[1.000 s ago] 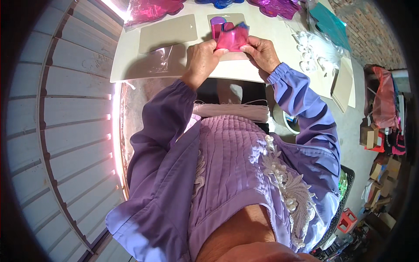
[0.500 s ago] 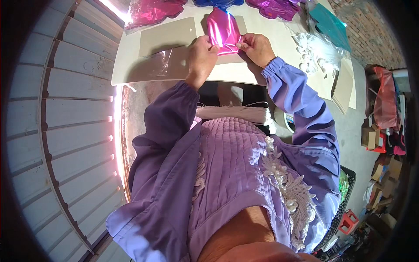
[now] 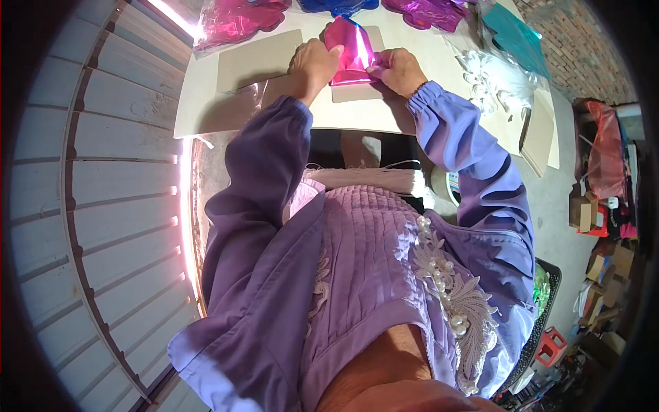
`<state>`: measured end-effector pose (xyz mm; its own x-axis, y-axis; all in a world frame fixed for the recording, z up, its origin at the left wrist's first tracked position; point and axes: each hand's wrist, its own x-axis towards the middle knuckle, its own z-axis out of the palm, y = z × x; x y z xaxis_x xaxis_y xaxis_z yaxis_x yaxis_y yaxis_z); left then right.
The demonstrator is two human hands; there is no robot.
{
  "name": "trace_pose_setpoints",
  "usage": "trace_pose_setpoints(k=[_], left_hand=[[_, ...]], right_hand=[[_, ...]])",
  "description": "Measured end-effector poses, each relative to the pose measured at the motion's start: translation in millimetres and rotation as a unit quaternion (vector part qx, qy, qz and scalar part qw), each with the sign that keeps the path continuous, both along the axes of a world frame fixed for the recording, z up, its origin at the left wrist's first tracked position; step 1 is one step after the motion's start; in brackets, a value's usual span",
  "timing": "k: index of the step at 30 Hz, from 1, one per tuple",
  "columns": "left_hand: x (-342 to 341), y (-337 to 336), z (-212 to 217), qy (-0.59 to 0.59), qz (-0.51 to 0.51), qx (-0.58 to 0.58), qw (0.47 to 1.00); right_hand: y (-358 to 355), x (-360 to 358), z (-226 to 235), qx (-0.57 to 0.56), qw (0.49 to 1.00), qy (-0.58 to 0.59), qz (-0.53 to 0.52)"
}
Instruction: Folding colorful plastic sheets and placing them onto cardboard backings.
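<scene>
A shiny pink foil piece [image 3: 354, 51], folded flat with a straight lower edge, lies on a greyish card [image 3: 355, 93] at the far middle of the table. Along its left side, my left hand [image 3: 314, 66] is closed on the edge, thumb resting on the foil and the other fingers curled, partly hidden. My right hand [image 3: 399, 71] pinches the lower right corner between thumb and fingers. Part of the card shows below the foil and to its right.
Beyond my hands lie bagged foil pieces: pink [image 3: 244, 20], blue [image 3: 338, 7] and purple [image 3: 431, 14]. A larger card [image 3: 257, 58] and clear film [image 3: 257, 96] lie left. White ribbon-like pieces [image 3: 491, 75], a teal package [image 3: 516, 42] and cards [image 3: 537, 141] are right.
My left hand has slid up and left along the foil's edge, from its lower corner. My right hand keeps its pinch. More card shows below the foil.
</scene>
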<state>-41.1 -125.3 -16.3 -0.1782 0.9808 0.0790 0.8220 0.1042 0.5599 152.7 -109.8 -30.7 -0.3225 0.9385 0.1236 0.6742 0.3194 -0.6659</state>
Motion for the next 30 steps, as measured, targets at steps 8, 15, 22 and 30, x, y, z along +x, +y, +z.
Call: trace_pose_setpoints(k=[8, 15, 22, 30], left_hand=[[7.6, 13.8, -2.4, -0.052, 0.006, -0.001, 0.999], [17.6, 23.6, -25.6, -0.286, -0.021, 0.117, 0.951], [52.2, 47.2, 10.6, -0.440, -0.018, 0.172, 0.881], [94.3, 123.3, 53.0, -0.411, -0.101, 0.245, 0.872]], right_hand=[[8.7, 7.6, -1.0, -0.045, 0.998, 0.036, 0.006], [3.7, 13.2, 17.2, -0.120, 0.989, 0.081, 0.024], [43.9, 27.6, 32.3, -0.033, 0.928, 0.367, 0.057], [125.6, 64.0, 58.8, -0.001, 0.915, 0.393, 0.090]])
